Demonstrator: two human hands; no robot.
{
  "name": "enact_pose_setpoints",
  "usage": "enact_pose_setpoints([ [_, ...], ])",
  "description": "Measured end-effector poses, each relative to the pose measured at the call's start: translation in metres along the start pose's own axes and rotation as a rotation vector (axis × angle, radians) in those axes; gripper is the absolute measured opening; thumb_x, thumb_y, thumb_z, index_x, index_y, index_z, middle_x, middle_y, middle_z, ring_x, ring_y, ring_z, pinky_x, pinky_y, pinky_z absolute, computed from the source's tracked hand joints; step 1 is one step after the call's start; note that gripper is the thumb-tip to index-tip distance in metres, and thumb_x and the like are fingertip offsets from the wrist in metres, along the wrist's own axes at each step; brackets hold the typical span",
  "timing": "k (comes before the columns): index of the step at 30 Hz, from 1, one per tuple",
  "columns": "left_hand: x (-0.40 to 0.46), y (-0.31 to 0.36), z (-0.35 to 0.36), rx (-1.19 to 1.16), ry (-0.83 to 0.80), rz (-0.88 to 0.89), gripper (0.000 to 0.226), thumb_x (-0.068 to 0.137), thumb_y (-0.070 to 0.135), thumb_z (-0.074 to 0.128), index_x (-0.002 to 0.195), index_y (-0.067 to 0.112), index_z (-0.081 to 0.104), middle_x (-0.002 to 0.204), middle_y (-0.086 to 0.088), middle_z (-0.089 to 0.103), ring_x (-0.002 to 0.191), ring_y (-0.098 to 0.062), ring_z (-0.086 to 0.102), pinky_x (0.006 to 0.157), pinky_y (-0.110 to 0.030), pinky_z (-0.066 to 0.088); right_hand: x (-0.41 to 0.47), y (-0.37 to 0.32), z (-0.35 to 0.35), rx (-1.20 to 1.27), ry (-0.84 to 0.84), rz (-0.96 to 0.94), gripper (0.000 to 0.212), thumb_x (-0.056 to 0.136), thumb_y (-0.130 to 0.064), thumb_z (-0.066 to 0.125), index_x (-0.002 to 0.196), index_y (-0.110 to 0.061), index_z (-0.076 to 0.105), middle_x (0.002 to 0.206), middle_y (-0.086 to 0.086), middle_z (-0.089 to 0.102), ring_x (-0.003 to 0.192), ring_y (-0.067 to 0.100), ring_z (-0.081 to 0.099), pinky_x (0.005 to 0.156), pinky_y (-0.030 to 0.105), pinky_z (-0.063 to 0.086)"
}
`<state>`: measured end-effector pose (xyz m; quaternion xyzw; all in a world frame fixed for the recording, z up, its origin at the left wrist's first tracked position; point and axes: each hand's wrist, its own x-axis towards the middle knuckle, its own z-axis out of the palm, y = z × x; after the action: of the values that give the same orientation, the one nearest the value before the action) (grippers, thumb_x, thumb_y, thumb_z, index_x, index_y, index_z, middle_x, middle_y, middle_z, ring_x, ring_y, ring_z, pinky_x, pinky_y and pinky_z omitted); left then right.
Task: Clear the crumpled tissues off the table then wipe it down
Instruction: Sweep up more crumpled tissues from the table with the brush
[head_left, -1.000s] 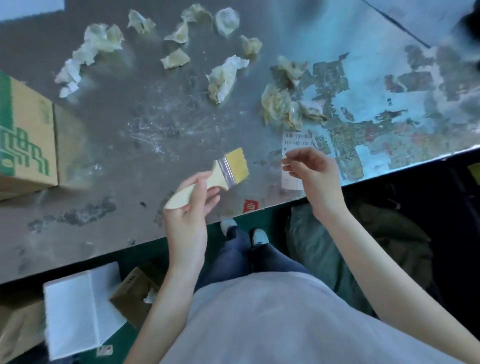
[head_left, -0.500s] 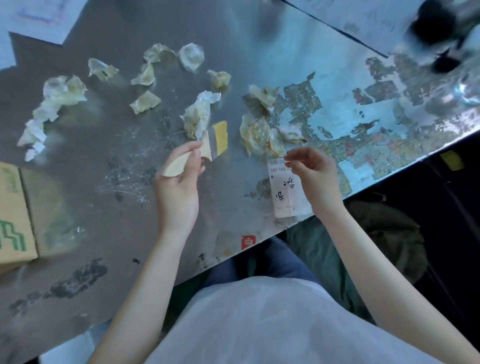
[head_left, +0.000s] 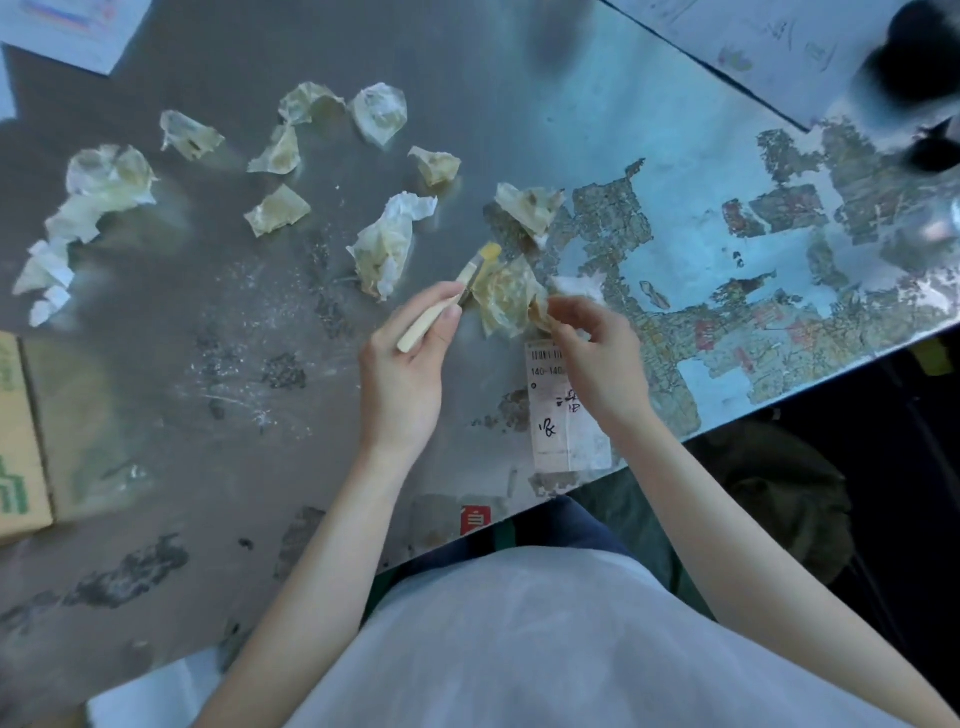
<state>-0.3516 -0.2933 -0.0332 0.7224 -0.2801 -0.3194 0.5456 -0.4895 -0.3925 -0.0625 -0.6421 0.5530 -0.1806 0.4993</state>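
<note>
Several crumpled, yellow-stained tissues lie scattered across the far half of the metal table (head_left: 156, 322): a long one at the left (head_left: 98, 197), one in the middle (head_left: 389, 244), one further right (head_left: 527, 205). My left hand (head_left: 405, 364) grips the wooden handle of a small paintbrush (head_left: 452, 301), its yellow bristles pointing away against a crumpled tissue (head_left: 506, 299). My right hand (head_left: 597, 358) pinches the right edge of that same tissue, which sits just above a white paper label (head_left: 563, 431).
A cardboard box (head_left: 21, 441) with green print stands at the left edge. White sheets lie at the far left corner (head_left: 72, 26) and far right (head_left: 753, 41). Dark blurred objects (head_left: 914, 67) sit at the far right. The table's right side has peeling paper patches (head_left: 779, 270).
My left hand swung the brush right, from beside the middle tissue to the one above the label. My right hand moved up from the label and took hold of that tissue.
</note>
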Motion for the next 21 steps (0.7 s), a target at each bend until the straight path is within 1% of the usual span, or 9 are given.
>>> enact_pose_setpoints([
  [2,-0.005,-0.001,0.000,-0.031,-0.002,-0.017,0.017,0.097,0.015,0.060,0.104,0.026,0.071,0.099,0.020,0.072,0.094,0.005,0.063,0.079,-0.009,0.043,0.003,-0.001,0.002,-0.093,0.003,-0.035,0.027,0.094,-0.017,0.050,0.115,-0.017,0.067,0.105,-0.008,0.067,0.107,0.014,0.051,0.080,0.025,0.041],
  [5,-0.011,-0.002,-0.001,-0.066,0.024,-0.029,0.019,0.097,0.015,0.060,0.102,0.030,0.071,0.098,0.021,0.072,0.094,0.003,0.064,0.078,-0.009,0.044,0.003,-0.002,0.004,-0.129,0.007,-0.059,0.027,0.093,-0.014,0.049,0.113,-0.015,0.068,0.104,-0.002,0.065,0.109,0.014,0.046,0.081,0.025,0.034],
  [9,-0.023,-0.007,-0.001,-0.127,0.059,-0.099,0.020,0.097,0.019,0.060,0.100,0.035,0.073,0.100,0.009,0.074,0.100,-0.016,0.067,0.092,-0.032,0.052,-0.001,0.001,0.007,-0.091,-0.045,-0.069,0.029,0.088,-0.001,0.046,0.104,-0.005,0.070,0.107,0.007,0.069,0.102,0.018,0.057,0.085,0.028,0.048],
  [11,-0.027,-0.008,0.002,-0.188,0.073,-0.155,0.019,0.096,0.017,0.061,0.099,0.030,0.074,0.098,0.006,0.074,0.099,-0.019,0.067,0.096,-0.038,0.053,-0.004,0.002,0.007,-0.044,-0.062,-0.021,0.035,0.088,-0.001,0.044,0.113,-0.008,0.067,0.114,0.001,0.068,0.100,0.010,0.060,0.084,0.017,0.048],
  [13,-0.029,-0.006,0.006,-0.247,0.083,-0.210,0.017,0.095,0.012,0.061,0.098,0.024,0.074,0.093,0.006,0.074,0.095,-0.017,0.067,0.093,-0.035,0.054,-0.006,0.003,0.007,0.024,-0.071,0.022,0.037,0.089,-0.002,0.045,0.118,-0.011,0.065,0.116,-0.004,0.067,0.102,0.003,0.061,0.081,0.004,0.045],
  [15,-0.032,-0.002,0.009,-0.315,0.086,-0.253,0.017,0.095,0.008,0.060,0.097,0.017,0.074,0.088,0.005,0.074,0.091,-0.014,0.068,0.088,-0.028,0.055,-0.008,0.003,0.009,0.092,-0.068,0.048,0.035,0.089,-0.003,0.046,0.117,-0.012,0.065,0.115,-0.005,0.067,0.099,-0.002,0.060,0.079,0.001,0.043],
  [17,-0.035,0.001,0.010,-0.378,0.103,-0.282,0.016,0.095,0.004,0.058,0.098,0.011,0.073,0.087,0.002,0.073,0.089,-0.012,0.068,0.086,-0.024,0.055,-0.012,0.002,0.010,0.106,-0.055,0.044,0.034,0.090,-0.004,0.047,0.117,-0.014,0.066,0.113,-0.007,0.067,0.090,-0.009,0.060,0.077,0.004,0.044],
  [19,-0.039,0.003,0.009,-0.413,0.128,-0.297,0.016,0.095,0.003,0.058,0.098,0.008,0.072,0.088,-0.001,0.073,0.089,-0.014,0.069,0.088,-0.024,0.055,-0.016,0.001,0.010,0.108,-0.050,0.028,0.034,0.091,-0.005,0.047,0.117,-0.015,0.066,0.105,-0.011,0.069,0.076,-0.003,0.064,0.066,0.008,0.046],
  [21,-0.044,0.005,0.008,-0.429,0.141,-0.296,0.015,0.095,0.003,0.057,0.099,0.007,0.072,0.088,-0.003,0.073,0.089,-0.015,0.069,0.088,-0.025,0.055,-0.019,-0.001,0.008,0.107,-0.054,0.007,0.034,0.091,-0.005,0.047,0.116,-0.016,0.067,0.098,-0.017,0.067,0.076,0.001,0.065,0.063,0.015,0.048],
])
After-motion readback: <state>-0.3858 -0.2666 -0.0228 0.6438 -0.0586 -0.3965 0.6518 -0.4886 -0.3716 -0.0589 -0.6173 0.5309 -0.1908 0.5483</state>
